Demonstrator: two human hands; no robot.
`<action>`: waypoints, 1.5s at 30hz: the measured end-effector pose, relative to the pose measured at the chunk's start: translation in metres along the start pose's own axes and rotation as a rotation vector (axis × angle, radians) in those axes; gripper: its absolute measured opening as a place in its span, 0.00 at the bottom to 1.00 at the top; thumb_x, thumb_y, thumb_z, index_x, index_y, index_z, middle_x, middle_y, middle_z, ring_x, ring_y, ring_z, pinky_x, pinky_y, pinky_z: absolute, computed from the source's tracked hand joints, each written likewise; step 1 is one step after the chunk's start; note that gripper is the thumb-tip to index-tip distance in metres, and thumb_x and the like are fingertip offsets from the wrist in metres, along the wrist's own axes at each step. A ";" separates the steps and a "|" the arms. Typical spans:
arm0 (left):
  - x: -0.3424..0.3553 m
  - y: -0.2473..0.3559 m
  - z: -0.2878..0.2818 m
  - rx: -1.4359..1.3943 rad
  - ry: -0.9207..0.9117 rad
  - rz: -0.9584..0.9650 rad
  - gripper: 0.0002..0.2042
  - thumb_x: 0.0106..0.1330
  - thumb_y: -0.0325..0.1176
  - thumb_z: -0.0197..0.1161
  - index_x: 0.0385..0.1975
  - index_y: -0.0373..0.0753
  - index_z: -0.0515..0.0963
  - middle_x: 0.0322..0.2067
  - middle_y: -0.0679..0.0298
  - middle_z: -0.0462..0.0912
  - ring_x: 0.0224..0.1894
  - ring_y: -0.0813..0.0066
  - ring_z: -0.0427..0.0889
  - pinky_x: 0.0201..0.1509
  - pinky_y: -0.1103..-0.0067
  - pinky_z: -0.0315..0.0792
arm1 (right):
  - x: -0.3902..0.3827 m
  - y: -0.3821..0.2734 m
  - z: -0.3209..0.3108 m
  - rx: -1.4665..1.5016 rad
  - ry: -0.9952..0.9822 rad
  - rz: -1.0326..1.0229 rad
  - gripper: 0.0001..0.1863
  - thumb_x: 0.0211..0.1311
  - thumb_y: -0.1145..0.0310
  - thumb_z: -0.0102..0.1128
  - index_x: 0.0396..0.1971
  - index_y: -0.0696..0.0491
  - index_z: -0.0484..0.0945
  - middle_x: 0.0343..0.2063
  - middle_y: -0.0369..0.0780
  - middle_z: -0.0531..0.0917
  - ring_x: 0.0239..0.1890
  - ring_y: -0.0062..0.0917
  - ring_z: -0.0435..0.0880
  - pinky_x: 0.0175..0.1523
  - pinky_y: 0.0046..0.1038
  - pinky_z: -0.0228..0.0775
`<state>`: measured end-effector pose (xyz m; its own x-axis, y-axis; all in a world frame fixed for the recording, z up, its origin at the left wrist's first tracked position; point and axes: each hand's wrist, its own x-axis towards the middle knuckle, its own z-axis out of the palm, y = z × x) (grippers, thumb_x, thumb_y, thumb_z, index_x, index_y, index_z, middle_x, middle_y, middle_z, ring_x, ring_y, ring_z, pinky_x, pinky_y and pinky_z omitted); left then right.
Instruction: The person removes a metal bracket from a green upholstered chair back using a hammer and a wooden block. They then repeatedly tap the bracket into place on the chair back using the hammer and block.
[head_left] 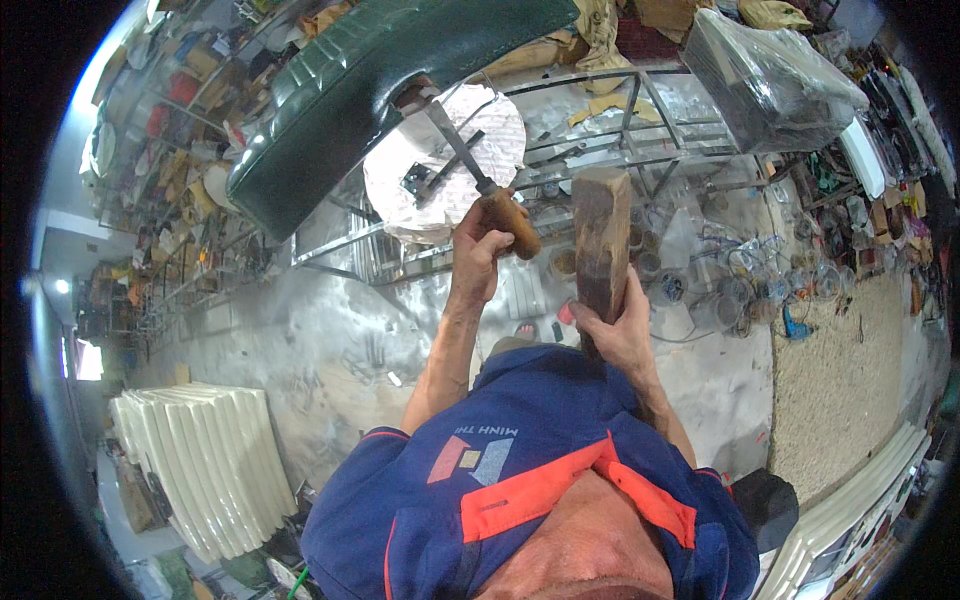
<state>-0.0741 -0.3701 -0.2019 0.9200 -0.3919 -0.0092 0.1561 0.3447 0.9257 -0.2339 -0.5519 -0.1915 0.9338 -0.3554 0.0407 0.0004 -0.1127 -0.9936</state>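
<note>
My left hand is closed round the wooden handle of a chisel. Its long metal blade points up and away, and the tip meets the edge of a dark green upholstered piece beside a small brownish opening. In my right hand is a thick, worn wooden block, gripped near its lower end and held upright, apart from the chisel. Beneath the chisel lies a round, pale, paper-like disc with a small dark bracket-like piece on it.
A metal frame stands ahead under the work. Far right sits a plastic-wrapped box. Wire spools and tubs crowd the floor at right, near a beige board. Cream padded panels are stacked at the near left.
</note>
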 end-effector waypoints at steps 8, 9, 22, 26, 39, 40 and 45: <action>0.004 0.000 0.006 0.060 0.002 -0.005 0.33 0.56 0.21 0.58 0.68 0.32 0.70 0.50 0.57 0.83 0.53 0.67 0.84 0.64 0.70 0.77 | 0.001 -0.003 -0.002 -0.038 -0.005 0.007 0.31 0.54 0.68 0.79 0.53 0.61 0.72 0.41 0.49 0.88 0.44 0.30 0.88 0.51 0.35 0.79; 0.004 0.000 0.007 0.069 0.011 -0.018 0.32 0.57 0.21 0.59 0.68 0.32 0.70 0.49 0.57 0.84 0.53 0.66 0.85 0.64 0.69 0.77 | 0.002 -0.001 -0.002 -0.032 -0.005 0.016 0.31 0.54 0.68 0.79 0.53 0.61 0.72 0.41 0.48 0.88 0.44 0.30 0.88 0.51 0.35 0.79; -0.004 0.031 0.017 -0.426 -0.226 0.037 0.30 0.74 0.36 0.60 0.73 0.34 0.62 0.49 0.59 0.71 0.43 0.65 0.77 0.50 0.64 0.74 | 0.010 -0.007 -0.002 0.095 -0.034 0.019 0.28 0.55 0.72 0.79 0.51 0.62 0.72 0.36 0.45 0.89 0.37 0.25 0.89 0.41 0.33 0.81; -0.002 0.035 0.020 -0.594 -0.235 0.035 0.30 0.76 0.38 0.59 0.74 0.34 0.61 0.48 0.59 0.71 0.43 0.67 0.74 0.50 0.65 0.71 | 0.015 0.004 -0.003 -0.009 -0.002 -0.054 0.28 0.54 0.70 0.79 0.50 0.61 0.72 0.36 0.46 0.89 0.38 0.26 0.88 0.44 0.33 0.80; 0.013 0.064 0.023 -0.605 -0.084 0.071 0.24 0.81 0.39 0.54 0.71 0.34 0.64 0.57 0.56 0.73 0.52 0.65 0.74 0.61 0.63 0.71 | 0.022 0.006 -0.001 -0.011 -0.003 -0.090 0.29 0.53 0.69 0.80 0.51 0.61 0.73 0.39 0.46 0.88 0.40 0.26 0.86 0.47 0.33 0.79; 0.013 0.067 0.024 -0.622 -0.090 0.060 0.24 0.81 0.40 0.54 0.70 0.34 0.65 0.57 0.56 0.73 0.52 0.65 0.74 0.61 0.64 0.71 | 0.021 0.005 -0.001 0.002 0.001 -0.084 0.29 0.54 0.70 0.80 0.51 0.61 0.73 0.39 0.45 0.88 0.40 0.25 0.86 0.47 0.32 0.79; 0.024 0.050 -0.004 -0.928 -0.354 0.023 0.24 0.82 0.42 0.53 0.68 0.33 0.67 0.55 0.56 0.73 0.55 0.63 0.75 0.65 0.61 0.70 | 0.022 -0.005 -0.002 -0.020 -0.016 -0.051 0.29 0.53 0.69 0.80 0.51 0.60 0.73 0.39 0.45 0.88 0.41 0.25 0.86 0.48 0.33 0.79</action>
<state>-0.0425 -0.3585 -0.1570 0.7895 -0.5565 0.2586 0.4981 0.8273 0.2597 -0.2141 -0.5614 -0.1850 0.9383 -0.3339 0.0895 0.0413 -0.1489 -0.9880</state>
